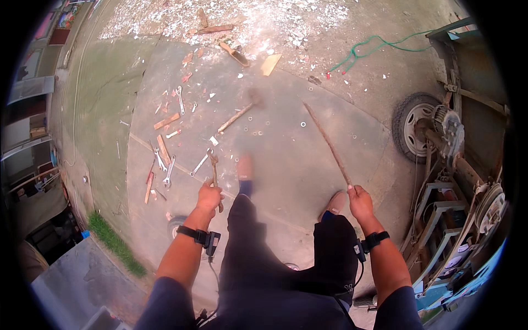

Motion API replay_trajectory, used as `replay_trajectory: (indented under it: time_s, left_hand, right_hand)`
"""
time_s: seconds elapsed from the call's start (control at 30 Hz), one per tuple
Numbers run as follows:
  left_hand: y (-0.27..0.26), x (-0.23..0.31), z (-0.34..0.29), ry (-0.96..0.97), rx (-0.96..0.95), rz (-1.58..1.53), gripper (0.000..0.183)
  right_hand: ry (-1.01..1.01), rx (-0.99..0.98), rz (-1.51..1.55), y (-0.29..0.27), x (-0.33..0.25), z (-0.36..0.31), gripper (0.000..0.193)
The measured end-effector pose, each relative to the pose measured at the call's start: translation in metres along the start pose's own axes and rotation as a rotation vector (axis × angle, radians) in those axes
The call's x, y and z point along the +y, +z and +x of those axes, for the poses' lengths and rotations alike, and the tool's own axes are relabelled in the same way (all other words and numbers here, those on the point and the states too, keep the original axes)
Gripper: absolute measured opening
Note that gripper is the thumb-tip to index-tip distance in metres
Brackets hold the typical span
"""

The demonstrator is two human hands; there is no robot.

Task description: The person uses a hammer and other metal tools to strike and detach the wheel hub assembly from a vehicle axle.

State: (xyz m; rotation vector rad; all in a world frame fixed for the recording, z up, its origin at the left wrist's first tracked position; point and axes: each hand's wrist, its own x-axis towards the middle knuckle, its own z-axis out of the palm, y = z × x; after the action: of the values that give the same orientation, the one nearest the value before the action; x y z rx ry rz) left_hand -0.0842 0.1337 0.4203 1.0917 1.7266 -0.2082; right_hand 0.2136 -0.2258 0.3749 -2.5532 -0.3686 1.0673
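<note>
Long thin brn stick [329,142], R grip [360,202] clenched on near end, L grip [209,197] round rusty tool [214,168]

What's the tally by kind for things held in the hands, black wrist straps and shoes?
Rusty tool, in the left hand: 1
Long brown rod, in the right hand: 1
Black wrist straps, one on each arm: 2
Shoes, the left one blurred: 2
Total: 6

Outdoor work yd [379,66]: wrenches [170,169] & hammer [235,119] lie on grnd [280,170], wheeled mach. [452,135] alongside.
</note>
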Motion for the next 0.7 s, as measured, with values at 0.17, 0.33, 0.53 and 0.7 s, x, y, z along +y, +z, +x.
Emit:
replay_trajectory:
  time_s: [0.17,0.33,0.53,0.7]
  left_hand:
    - [-0.032,-0.041,0.224,0.505,0.292,0.636,0.046]
    - [-0.037,-0.046,0.357,0.526,0.426,0.941,0.05]
    - [0.061,-0.016,0.405,0.779,0.126,1.127,0.055]
    - [0.11,0.007,0.432,0.683,0.162,1.175,0.049]
  right_hand:
    - [0.076,0.057,0.063,0.123,-0.054,0.124,0.039]
    - [0.188,0.053,0.17,0.216,-0.071,0.194,0.037]
    - [0.29,-0.033,0.298,0.314,-0.012,0.217,0.041]
    - [0.213,-0.1,0.313,0.329,-0.014,0.218,0.051]
